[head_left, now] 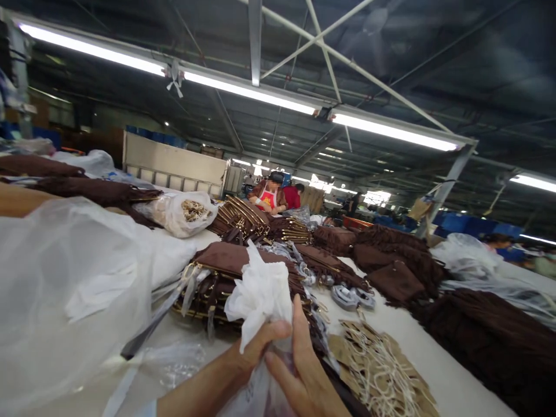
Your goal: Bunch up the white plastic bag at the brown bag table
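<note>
A crumpled bundle of white tissue paper (264, 284) stands up out of my two hands at the lower middle. My left hand (260, 344) is closed round its lower part, thumb on top. My right hand (302, 362) presses on it from the right side, with the index finger pointing up and the thumb bent inward. Under my hands, a thin see-through plastic bag (256, 394) shows in part; what it contains is hidden. Just behind the paper lies a stack of dark brown zippered pouches (221, 258) with gold zips.
Brown paper tags with white strings (382, 370) lie at the lower right. Clear plastic sheeting (78, 255) covers the left. Rolled grey straps (347, 296) and brown fabric piles (486, 341) lie to the right. Across the table is a co-worker (269, 194) in a red apron.
</note>
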### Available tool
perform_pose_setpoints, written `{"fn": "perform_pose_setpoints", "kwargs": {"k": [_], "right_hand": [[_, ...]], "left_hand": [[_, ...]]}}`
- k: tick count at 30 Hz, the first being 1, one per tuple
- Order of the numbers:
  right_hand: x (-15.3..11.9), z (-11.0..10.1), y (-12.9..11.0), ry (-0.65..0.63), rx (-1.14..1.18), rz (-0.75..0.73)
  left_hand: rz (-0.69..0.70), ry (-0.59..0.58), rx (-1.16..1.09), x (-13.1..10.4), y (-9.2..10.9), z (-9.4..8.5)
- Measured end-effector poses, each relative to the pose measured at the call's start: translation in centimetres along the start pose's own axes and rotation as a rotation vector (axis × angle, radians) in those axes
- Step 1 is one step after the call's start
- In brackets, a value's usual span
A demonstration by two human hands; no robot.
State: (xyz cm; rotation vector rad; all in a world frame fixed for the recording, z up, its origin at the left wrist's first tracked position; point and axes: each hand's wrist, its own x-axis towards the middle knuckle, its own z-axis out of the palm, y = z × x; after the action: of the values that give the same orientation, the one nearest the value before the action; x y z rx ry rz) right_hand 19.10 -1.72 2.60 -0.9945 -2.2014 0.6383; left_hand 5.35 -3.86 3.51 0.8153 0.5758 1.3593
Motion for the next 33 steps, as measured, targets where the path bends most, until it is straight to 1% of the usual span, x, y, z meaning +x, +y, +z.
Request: {"fn": "perform_pose_setpoints", "kwargs": {"k": [2, 3, 5, 6, 7, 8, 10, 11, 12, 14, 16, 19, 21, 22, 24, 26, 28, 30, 31, 32, 33], "right_hand": [[-0.1, -1.0, -0.3, -0.073, 0.044, 0.050], [-0.1, -1.7, -0.4, -0.114, 0.106, 0.066], [0.0, -3.8, -0.3, -0.182, 0.264, 0.065], [0.1, -5.1, -0.1, -0.188, 0.323, 0.060], [0.3, -6.6, 0.3, -0.162, 0.330, 0.061], [0.4, -8.0, 0.8, -0.107, 0.319, 0.089], [0.3, -10.3, 1.8, -0.020, 0.379, 0.208], [0.2, -10.9, 2.2, -0.002, 0.455, 0.277], [-0.1, -11.2, 2.5, -0.010, 0.554, 0.332], [-0.6, -10.5, 2.6, -0.064, 0.716, 0.391], [-1.0, -8.5, 2.2, -0.169, 0.805, 0.375], [-0.9, -5.4, 1.1, -0.369, 0.868, 0.205], [-0.7, -4.8, 0.7, -0.426, 0.782, 0.147], [-0.5, -5.1, 0.7, -0.422, 0.713, 0.157], [-0.1, -6.7, 1.4, -0.380, 0.622, 0.220], [0.3, -8.8, 2.7, -0.293, 0.685, 0.279], [0.8, -11.0, 4.1, -0.217, 0.784, 0.401], [1.3, -12.8, 5.6, -0.161, 0.788, 0.528], [1.6, -13.6, 6.3, -0.124, 0.767, 0.568], [1.9, -14.4, 7.0, -0.052, 0.760, 0.585], [2.3, -15.3, 7.7, 0.057, 0.766, 0.584]], "left_hand": [[-0.006, 0.006, 0.001, 0.3, -0.2, 0.1], [-0.012, 0.014, -0.004, 0.5, -0.2, 0.1], [0.001, 0.038, -0.006, 0.9, 0.0, 0.1], [0.018, 0.044, 0.000, 1.2, 0.2, -0.1], [0.038, 0.033, 0.008, 1.4, 0.5, -0.3], [0.049, 0.000, 0.009, 1.6, 0.8, -0.6], [0.045, -0.100, -0.027, 2.0, 1.5, -1.5], [0.034, -0.156, -0.054, 2.2, 1.7, -1.9], [0.022, -0.205, -0.081, 2.3, 1.9, -2.4], [-0.004, -0.264, -0.125, 2.4, 2.0, -3.2], [-0.045, -0.295, -0.159, 2.5, 1.9, -3.9], [-0.072, -0.271, -0.167, 2.5, 1.6, -4.3], [-0.074, -0.249, -0.127, 2.4, 1.6, -4.4], [-0.071, -0.245, -0.095, 2.4, 1.6, -4.4], [-0.070, -0.243, -0.040, 2.3, 1.7, -4.4], [-0.084, -0.236, -0.029, 2.4, 1.9, -4.4], [-0.109, -0.220, -0.021, 2.4, 1.9, -4.4], [-0.124, -0.206, 0.052, 2.5, 1.9, -4.4], [-0.126, -0.204, 0.109, 2.6, 1.8, -4.3], [-0.122, -0.206, 0.165, 2.6, 1.8, -4.3], [-0.110, -0.212, 0.216, 2.6, 1.8, -4.2]]}}
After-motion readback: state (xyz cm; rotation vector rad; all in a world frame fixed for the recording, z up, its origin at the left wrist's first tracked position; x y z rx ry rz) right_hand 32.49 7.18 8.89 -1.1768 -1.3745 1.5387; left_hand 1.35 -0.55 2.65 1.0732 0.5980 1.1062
